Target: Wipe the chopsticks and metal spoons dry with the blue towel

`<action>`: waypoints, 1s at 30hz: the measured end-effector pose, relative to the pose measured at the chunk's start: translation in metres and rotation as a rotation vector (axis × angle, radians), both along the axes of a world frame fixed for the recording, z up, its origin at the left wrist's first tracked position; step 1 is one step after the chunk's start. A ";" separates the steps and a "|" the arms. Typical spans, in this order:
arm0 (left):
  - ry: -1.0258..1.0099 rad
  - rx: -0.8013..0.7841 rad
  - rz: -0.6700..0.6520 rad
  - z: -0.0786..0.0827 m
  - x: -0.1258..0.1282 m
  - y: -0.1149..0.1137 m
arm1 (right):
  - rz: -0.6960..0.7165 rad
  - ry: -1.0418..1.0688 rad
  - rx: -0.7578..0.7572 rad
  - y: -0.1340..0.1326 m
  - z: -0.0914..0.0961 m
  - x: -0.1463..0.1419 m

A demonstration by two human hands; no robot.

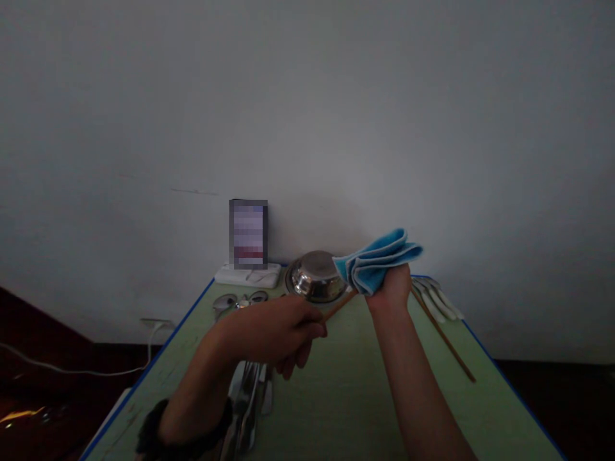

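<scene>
My left hand [283, 330] is closed around one end of a thin wooden chopstick [340, 306], which slants up to the right above the table. The chopstick's far end runs in at a folded blue cloth [379, 262] with pale edges, where it is hidden. My right hand [391, 288] grips that cloth from below, its fingers mostly covered by the folds. Behind the hands, a shiny metal bowl [314, 275] sits upside down by the wall. A second chopstick [446, 339] lies on the table to the right of my right forearm.
White-handled cutlery [439, 301] lies at the right edge of the green table [336, 403]. Metal spoons [225, 302] are at back left, with forks [246, 390] partly under my left arm. A blurred-out phone-like screen [248, 234] stands on a white object [247, 275] against the wall.
</scene>
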State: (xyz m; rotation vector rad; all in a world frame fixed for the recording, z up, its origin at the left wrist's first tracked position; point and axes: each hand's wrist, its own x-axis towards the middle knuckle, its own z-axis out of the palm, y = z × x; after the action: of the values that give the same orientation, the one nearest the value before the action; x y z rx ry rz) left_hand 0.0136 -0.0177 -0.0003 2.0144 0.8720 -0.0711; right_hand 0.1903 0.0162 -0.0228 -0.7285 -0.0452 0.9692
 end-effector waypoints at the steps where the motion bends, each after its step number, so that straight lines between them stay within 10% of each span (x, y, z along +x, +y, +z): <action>1: -0.003 0.003 0.003 0.000 0.000 0.001 | 0.006 -0.001 0.011 0.000 0.000 0.000; 22: 0.055 0.065 -0.003 -0.002 -0.012 0.005 | 0.061 -0.084 0.077 0.001 -0.002 0.014; 30: 0.067 0.024 0.007 0.002 -0.010 0.004 | -0.233 -0.166 -0.150 0.000 0.001 0.002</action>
State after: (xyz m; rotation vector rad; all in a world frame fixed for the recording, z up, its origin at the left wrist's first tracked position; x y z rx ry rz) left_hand 0.0033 -0.0142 0.0014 2.0409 0.9257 -0.1257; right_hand 0.1925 0.0158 -0.0222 -0.9301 -0.0317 0.6937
